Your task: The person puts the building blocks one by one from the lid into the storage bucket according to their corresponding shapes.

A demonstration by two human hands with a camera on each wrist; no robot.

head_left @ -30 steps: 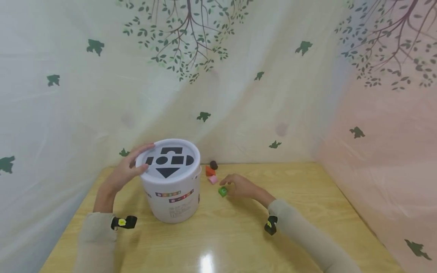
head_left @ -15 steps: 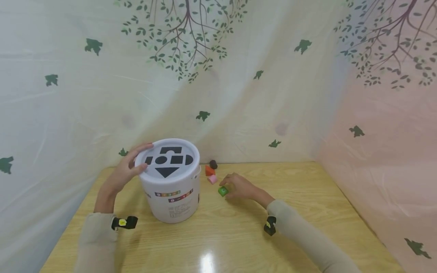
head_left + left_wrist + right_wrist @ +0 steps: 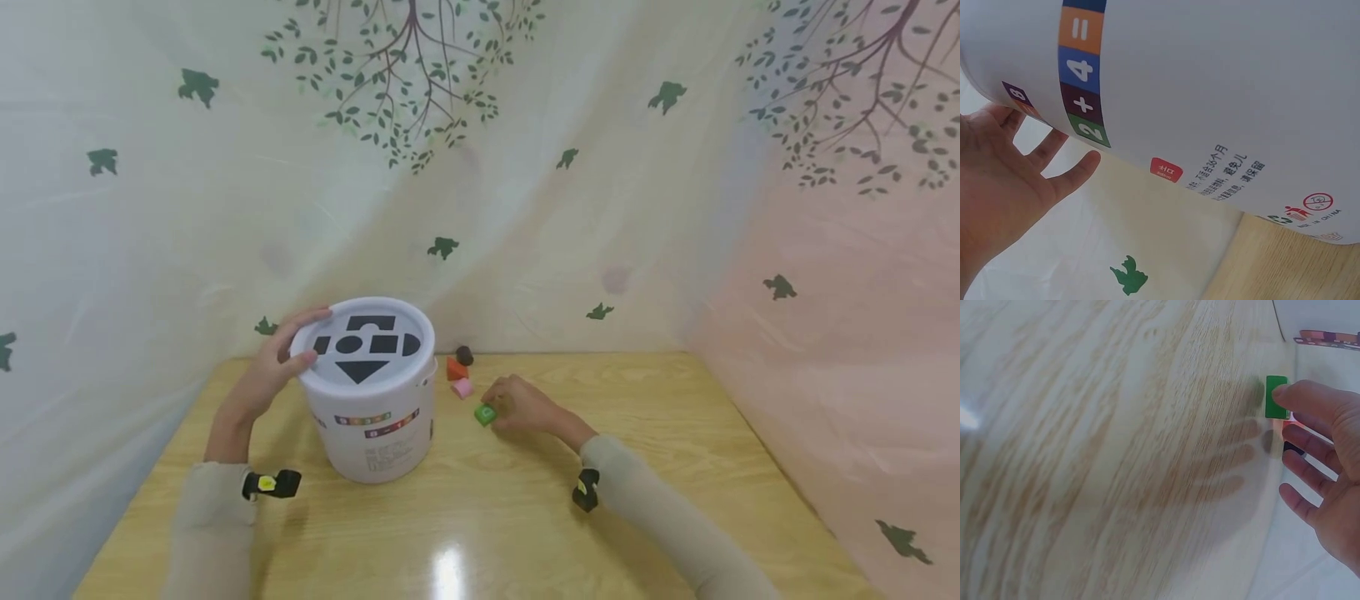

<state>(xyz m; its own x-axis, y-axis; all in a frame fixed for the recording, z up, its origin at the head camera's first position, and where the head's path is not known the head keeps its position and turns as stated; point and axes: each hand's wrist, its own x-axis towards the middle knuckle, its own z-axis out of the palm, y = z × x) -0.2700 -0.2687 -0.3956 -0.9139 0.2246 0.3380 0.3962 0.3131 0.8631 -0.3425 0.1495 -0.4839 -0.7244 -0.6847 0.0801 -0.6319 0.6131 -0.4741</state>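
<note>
A pale curtain printed with trees and birds hangs behind a wooden table (image 3: 525, 517). Toward the table's far left corner stands a white bucket (image 3: 375, 425) whose lid (image 3: 363, 346) has black shape cut-outs. The left hand (image 3: 273, 375) rests on the lid's rim, fingers straight and spread. The right hand (image 3: 521, 404) pinches a green block (image 3: 485, 414) with thumb and fingertips near the far edge, just right of the bucket. An orange block (image 3: 454, 367), a pink block (image 3: 462, 387) and a dark block (image 3: 464, 355) lie beside it.

I see a makeshift recording booth: tree-printed plastic sheeting (image 3: 480, 167) walls in a wooden table (image 3: 675, 433) bearing toy blocks (image 3: 459, 377).
</note>
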